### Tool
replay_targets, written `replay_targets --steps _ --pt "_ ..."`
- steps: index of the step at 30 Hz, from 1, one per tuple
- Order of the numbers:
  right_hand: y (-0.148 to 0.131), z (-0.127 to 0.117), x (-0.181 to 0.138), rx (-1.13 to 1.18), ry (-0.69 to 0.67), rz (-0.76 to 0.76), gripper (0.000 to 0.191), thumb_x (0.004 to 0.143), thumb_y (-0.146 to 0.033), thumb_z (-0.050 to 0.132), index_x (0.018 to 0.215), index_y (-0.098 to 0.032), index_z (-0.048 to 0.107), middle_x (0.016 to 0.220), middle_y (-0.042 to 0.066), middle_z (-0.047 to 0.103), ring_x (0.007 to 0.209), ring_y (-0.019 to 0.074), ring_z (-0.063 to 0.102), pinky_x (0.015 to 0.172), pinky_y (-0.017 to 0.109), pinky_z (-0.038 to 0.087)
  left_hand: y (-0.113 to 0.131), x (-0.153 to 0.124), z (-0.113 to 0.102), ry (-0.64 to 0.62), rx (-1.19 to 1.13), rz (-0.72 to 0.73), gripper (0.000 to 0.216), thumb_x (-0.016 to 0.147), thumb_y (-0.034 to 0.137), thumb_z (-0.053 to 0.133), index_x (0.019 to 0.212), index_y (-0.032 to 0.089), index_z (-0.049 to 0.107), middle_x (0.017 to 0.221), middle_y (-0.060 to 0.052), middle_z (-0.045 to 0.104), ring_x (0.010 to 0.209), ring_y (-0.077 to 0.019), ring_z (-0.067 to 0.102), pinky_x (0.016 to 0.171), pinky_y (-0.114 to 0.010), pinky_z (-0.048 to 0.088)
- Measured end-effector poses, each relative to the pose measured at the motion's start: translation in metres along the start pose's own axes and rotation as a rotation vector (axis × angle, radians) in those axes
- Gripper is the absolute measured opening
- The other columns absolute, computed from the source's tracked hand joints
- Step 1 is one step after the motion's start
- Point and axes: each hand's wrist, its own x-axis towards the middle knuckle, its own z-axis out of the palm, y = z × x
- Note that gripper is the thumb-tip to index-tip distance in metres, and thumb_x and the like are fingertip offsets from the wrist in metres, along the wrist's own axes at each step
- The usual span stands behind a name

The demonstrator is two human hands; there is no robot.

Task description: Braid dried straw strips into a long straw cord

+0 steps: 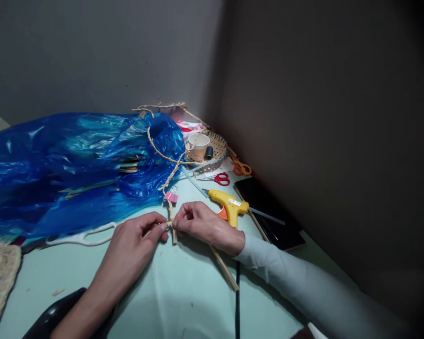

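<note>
My left hand and my right hand meet over the pale green table, both pinching thin straw strands at the loose end of a braided straw cord. The cord runs back from my fingers toward the far corner. A pink binder clip is clamped on the cord just beyond my fingertips. The fingers of both hands are pressed together on the strands.
A big blue plastic bag covers the left. A yellow glue gun, red scissors, orange scissors, a woven basket holding a paper cup, a black tablet, a woven mat.
</note>
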Motion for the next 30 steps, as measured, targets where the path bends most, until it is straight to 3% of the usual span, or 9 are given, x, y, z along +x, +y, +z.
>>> replay_targets --steps 4,8,11,14,18,23,26,28,30 --pt "0.000 0.003 -0.002 -0.078 0.030 -0.073 0.008 0.076 -0.022 0.062 0.074 -0.017 0.057 0.063 -0.002 0.059 0.057 0.0097 0.050 0.054 0.020 0.033 0.010 -0.011 0.007 0.093 0.057 -0.003 0.023 0.082 0.036 0.056 0.064 0.025 0.066 0.065 -0.002 0.071 0.066 -0.0247 0.062 0.064 -0.032 0.037" --pt "-0.002 0.006 -0.005 -0.062 0.067 -0.114 0.004 0.078 -0.018 0.061 0.075 -0.016 0.059 0.061 -0.003 0.058 0.054 0.0095 0.050 0.054 0.021 0.036 0.021 -0.031 0.022 0.290 0.310 0.273 0.020 0.083 0.029 0.056 0.073 0.022 0.071 0.064 -0.005 0.071 0.056 -0.0227 0.062 0.058 -0.031 0.038" --pt "-0.003 0.003 -0.005 0.102 0.025 -0.070 0.004 0.077 -0.015 0.060 0.073 -0.016 0.059 0.056 -0.005 0.052 0.050 0.0084 0.045 0.050 0.020 0.033 0.020 -0.041 0.035 0.347 0.567 0.484 0.024 0.085 0.016 0.052 0.085 0.017 0.075 0.060 -0.008 0.069 0.053 -0.0231 0.063 0.056 -0.032 0.039" --pt "-0.003 0.000 -0.004 0.220 -0.032 -0.035 0.006 0.076 -0.013 0.058 0.070 -0.015 0.059 0.054 -0.005 0.050 0.048 0.0076 0.041 0.048 0.021 0.029 0.016 -0.044 0.046 0.345 0.823 0.600 0.035 0.083 0.003 0.044 0.097 0.009 0.076 0.064 -0.012 0.070 0.053 -0.0241 0.063 0.052 -0.032 0.038" --pt "-0.002 -0.001 -0.003 0.266 -0.060 -0.008 0.008 0.076 -0.018 0.064 0.070 -0.014 0.059 0.061 -0.002 0.061 0.048 0.0061 0.041 0.047 0.019 0.029 0.018 -0.046 0.054 0.422 0.975 0.670 0.033 0.085 0.001 0.042 0.087 0.008 0.074 0.062 -0.012 0.068 0.049 -0.0225 0.060 0.051 -0.032 0.038" --pt "-0.003 0.000 -0.004 0.338 -0.044 0.021 0.009 0.078 -0.015 0.064 0.070 -0.013 0.061 0.068 0.001 0.067 0.048 0.0046 0.042 0.046 0.018 0.029 0.018 -0.039 0.040 0.346 0.600 0.607 0.029 0.094 0.022 0.048 0.070 0.019 0.065 0.060 -0.002 0.062 0.056 -0.0192 0.060 0.058 -0.031 0.038" --pt "-0.003 -0.002 -0.004 0.343 -0.035 -0.014 0.008 0.077 -0.014 0.062 0.070 -0.013 0.061 0.068 0.000 0.067 0.047 0.0041 0.036 0.045 0.018 0.025 0.013 -0.025 0.022 0.361 0.270 0.270 0.021 0.091 0.027 0.051 0.076 0.020 0.064 0.075 -0.003 0.067 0.069 -0.0191 0.060 0.068 -0.032 0.040" --pt "-0.003 -0.003 -0.004 0.347 -0.042 -0.030 0.009 0.077 -0.013 0.061 0.068 -0.013 0.061 0.062 -0.001 0.064 0.046 0.0044 0.036 0.045 0.019 0.024 0.008 -0.014 0.014 0.164 -0.039 0.023 0.016 0.088 0.036 0.058 0.089 0.021 0.064 0.085 -0.004 0.069 0.079 -0.0200 0.062 0.074 -0.032 0.043" --pt "-0.003 -0.003 -0.004 0.346 -0.043 -0.022 0.011 0.078 -0.013 0.060 0.067 -0.013 0.060 0.052 -0.004 0.056 0.046 0.0050 0.037 0.046 0.019 0.024 0.004 -0.005 0.013 -0.104 -0.420 -0.096 0.025 0.085 0.041 0.061 0.101 0.022 0.058 0.080 -0.001 0.067 0.074 -0.0185 0.063 0.070 -0.031 0.046"
